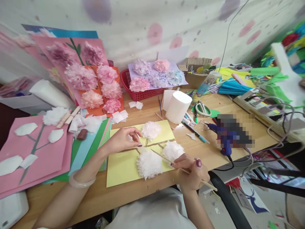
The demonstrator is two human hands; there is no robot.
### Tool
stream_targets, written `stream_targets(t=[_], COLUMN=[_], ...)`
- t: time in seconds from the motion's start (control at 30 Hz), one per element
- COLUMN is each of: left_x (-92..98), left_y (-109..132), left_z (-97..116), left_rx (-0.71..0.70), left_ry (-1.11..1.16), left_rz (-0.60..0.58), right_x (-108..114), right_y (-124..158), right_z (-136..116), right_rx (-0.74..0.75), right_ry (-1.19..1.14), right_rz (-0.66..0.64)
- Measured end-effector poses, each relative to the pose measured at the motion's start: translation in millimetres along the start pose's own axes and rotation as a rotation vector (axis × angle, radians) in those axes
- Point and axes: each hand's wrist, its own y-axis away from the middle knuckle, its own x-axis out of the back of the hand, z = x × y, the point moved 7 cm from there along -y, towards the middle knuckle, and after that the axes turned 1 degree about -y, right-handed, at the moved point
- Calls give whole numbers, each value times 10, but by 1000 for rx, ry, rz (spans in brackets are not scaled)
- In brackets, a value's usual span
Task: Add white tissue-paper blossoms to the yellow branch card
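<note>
A yellow sheet of paper point(121, 173) lies on the desk, bearing a brown painted branch point(157, 143) and several fluffy white tissue flowers point(149, 163). My right hand point(194, 173) is closed around a thin wooden stick point(164, 156), whose tip points left over the paper between the flowers. My left hand point(126, 139) hovers over the sheet's left part, fingers curved and the thumb apart from them, with its tips close to the branch. A whitish patch shows behind its fingers; what it is I cannot make out.
At left lie pink sheets point(50, 152) with white petals. Behind stand pink flower pictures point(81, 76) and a red basket point(140, 95). A white paper roll point(178, 107), scissors point(202, 108) and a blue glue gun point(226, 140) with its cord are to the right.
</note>
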Motion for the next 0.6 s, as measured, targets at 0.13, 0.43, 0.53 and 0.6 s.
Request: stream_targets(t=[0.13,0.43,0.53,0.6], left_x=[-69,-107,-126,-131], left_y=[-152,-288,-288,-285], left_z=[-51,12,25,23], left_rx=[-3,-134,-182,-206], left_ry=[-39,-227,-208,-183], left_rz=[183,343,370,382], right_x=[-84,-379,-418,-445], right_y=[-28,-129,-133,-121], right_z=[-2,-3,-13,0], right_rx=[22,181,231,261], right_ry=[58,330,346,344], right_rz=[-48,-318,-310,-319])
